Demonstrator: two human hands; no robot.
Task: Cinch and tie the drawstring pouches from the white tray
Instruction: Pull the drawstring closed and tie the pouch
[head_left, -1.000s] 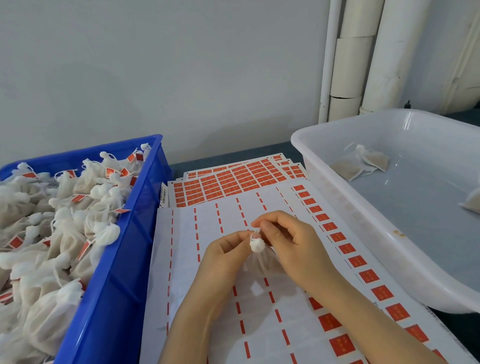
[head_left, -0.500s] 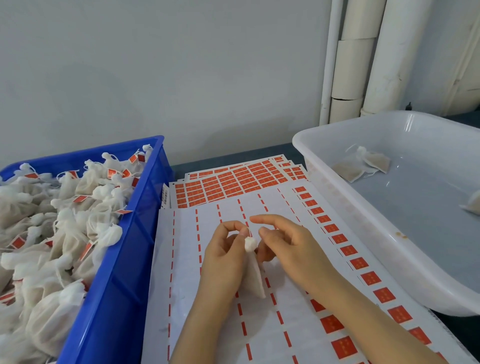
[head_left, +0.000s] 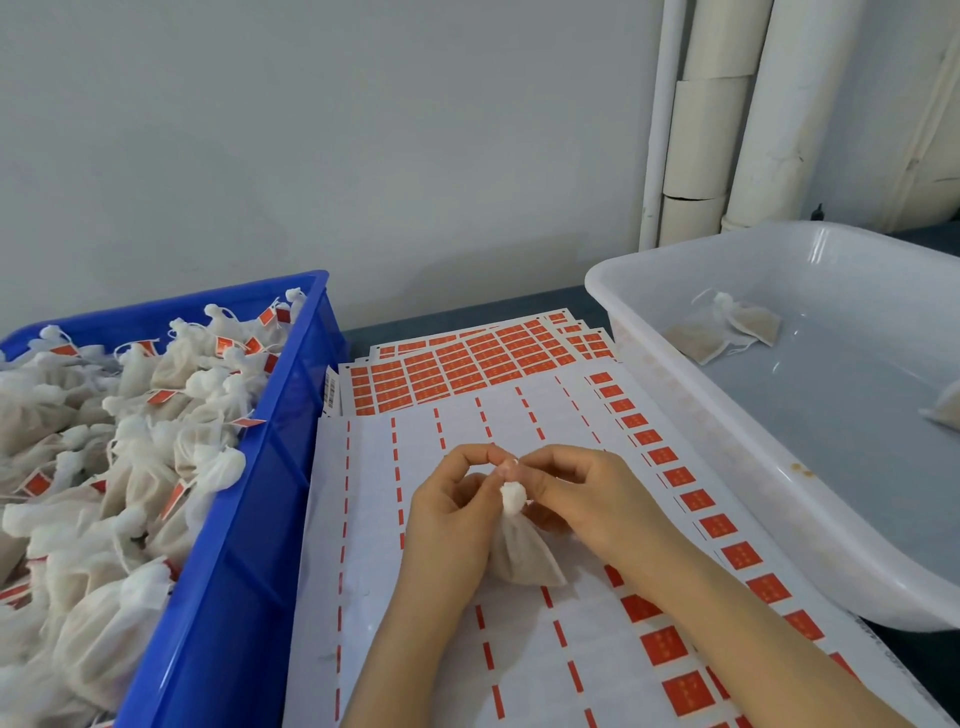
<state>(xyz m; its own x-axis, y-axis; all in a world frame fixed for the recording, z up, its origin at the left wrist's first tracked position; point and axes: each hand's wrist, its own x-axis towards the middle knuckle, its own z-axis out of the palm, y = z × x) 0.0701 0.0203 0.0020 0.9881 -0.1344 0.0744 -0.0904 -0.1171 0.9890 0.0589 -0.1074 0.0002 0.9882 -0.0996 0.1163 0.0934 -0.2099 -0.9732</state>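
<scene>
A blue crate (head_left: 249, 519) holds tied pouches (head_left: 130, 441). Over the sticker sheets (head_left: 467, 649), the left hand (head_left: 452, 514) grips a pouch (head_left: 519, 551) by its gathered neck. The right hand (head_left: 587, 499) pinches at its top. Flat pouches (head_left: 727, 327) lie in the white tray (head_left: 727, 441).

Pouch (head_left: 522, 551): thin white cloth, matt, fine weave, slightly see-through, crumpled at the gathered neck. Heaped pouches (head_left: 104, 467): same matt cloth, with red paper tags (head_left: 161, 397). White tray (head_left: 737, 452): translucent plastic, smooth, glossy, bright highlights along the rim. Blue crate (head_left: 244, 545): opaque plastic, smooth, moderate sheen. Label sheets (head_left: 363, 519): white paper, smooth, faint sheen; red labels (head_left: 685, 691) matt. Wall (head_left: 363, 130): painted, matt, even. Pipes (head_left: 779, 104): white, matt, scuffed; material not determinable.
</scene>
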